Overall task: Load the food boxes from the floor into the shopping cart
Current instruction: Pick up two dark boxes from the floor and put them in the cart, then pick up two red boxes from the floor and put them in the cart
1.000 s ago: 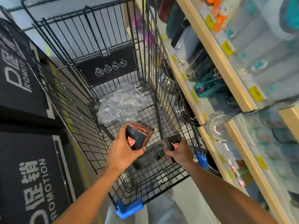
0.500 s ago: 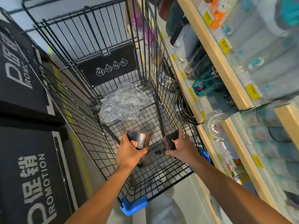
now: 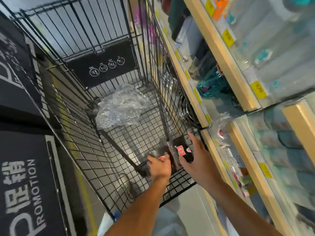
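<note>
Both hands are now lying lower in the shopping cart (image 3: 95, 106) than half a second ago, down at its wire-grid floor.

Left hand (image 3: 160, 167): fingers curling round the left box (image 3: 157, 153), a dark, glossy carton with a red label, sitting low against the mesh.

Right hand (image 3: 196, 159): thumb and fingers clasping the right box (image 3: 183, 151), a matching black carton with a red square label, touching its twin.

Beyond both grips: crumpled clear plastic wrap (image 3: 121, 106) lying on the mesh. Right of the right hand: pale wooden shelving (image 3: 219, 53) bearing yellow tags.
</note>
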